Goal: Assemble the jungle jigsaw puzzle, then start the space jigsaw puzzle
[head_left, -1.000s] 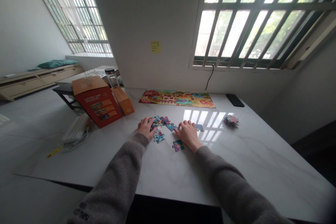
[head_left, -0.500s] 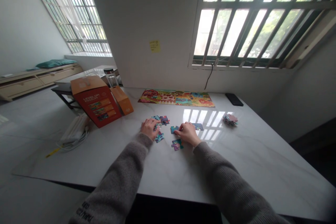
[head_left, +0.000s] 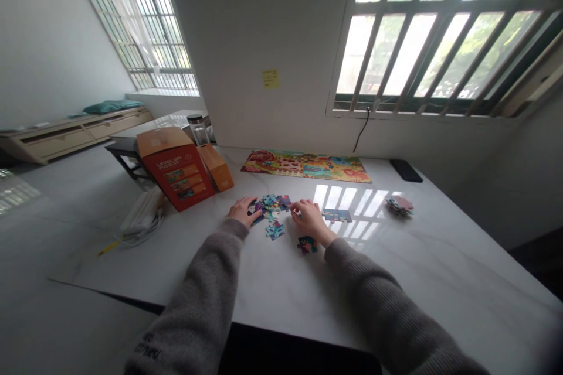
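A loose heap of colourful jigsaw puzzle pieces (head_left: 271, 204) lies on the white table between my hands. My left hand (head_left: 241, 211) cups the heap's left edge, thumb and fingers apart, with pieces lying between them. At the heap's right side, the bent fingers of my right hand (head_left: 309, 218) close on a puzzle piece, mostly hidden beneath them. One teal piece (head_left: 275, 230) lies just in front of the heap. A dark piece with red and green (head_left: 307, 244) sits below my right hand. Joined blue-purple pieces (head_left: 338, 215) lie flat to its right.
A long illustrated strip (head_left: 308, 166) lies along the wall. On the left stand a red puzzle box (head_left: 179, 179) and an orange box part (head_left: 216, 167), near a white power strip with cable (head_left: 143, 214). To the right are a stack of pieces (head_left: 399, 205) and a black phone (head_left: 406, 170).
The scattered pieces by my left hand now form a denser heap. My left hand has moved to the heap's left edge. The teal piece by my right fingers no longer shows. The view has shifted.
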A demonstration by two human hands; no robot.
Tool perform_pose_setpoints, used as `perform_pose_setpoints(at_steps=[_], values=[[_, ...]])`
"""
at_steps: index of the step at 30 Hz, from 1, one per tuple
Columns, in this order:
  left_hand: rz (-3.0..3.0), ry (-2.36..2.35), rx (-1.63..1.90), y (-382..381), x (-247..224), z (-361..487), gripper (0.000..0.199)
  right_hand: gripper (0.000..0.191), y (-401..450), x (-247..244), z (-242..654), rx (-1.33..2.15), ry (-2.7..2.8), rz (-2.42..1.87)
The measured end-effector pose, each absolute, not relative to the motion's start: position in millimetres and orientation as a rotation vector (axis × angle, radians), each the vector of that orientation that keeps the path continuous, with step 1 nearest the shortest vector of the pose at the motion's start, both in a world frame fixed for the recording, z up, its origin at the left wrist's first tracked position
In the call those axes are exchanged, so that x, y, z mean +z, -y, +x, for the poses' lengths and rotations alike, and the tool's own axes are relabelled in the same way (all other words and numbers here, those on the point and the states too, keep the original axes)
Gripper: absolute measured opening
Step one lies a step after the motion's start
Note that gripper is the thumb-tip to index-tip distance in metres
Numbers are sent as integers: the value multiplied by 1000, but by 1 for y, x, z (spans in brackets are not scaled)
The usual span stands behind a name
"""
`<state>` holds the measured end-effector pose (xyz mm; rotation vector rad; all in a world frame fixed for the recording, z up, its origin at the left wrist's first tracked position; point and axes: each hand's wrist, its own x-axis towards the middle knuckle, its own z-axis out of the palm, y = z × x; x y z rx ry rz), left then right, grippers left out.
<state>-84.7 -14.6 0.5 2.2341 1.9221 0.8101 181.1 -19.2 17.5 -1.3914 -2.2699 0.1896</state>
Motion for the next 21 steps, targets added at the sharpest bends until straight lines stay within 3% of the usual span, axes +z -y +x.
perform_pose_setpoints(at_steps=[6, 12, 16, 21], values=[[1986, -2138, 884, 14, 3, -114, 46, 20, 5, 22, 162, 191, 2361, -1244], [1966, -2337, 679, 20, 0, -121, 29, 35, 2, 23, 138, 217, 2467, -1078], [1999, -2225, 769, 22, 4, -112, 34, 37, 9, 19, 135, 241, 2542, -1059], [2191, -2068, 635, 24, 5, -109, 50, 35, 19, 14, 143, 242, 2575, -1014]])
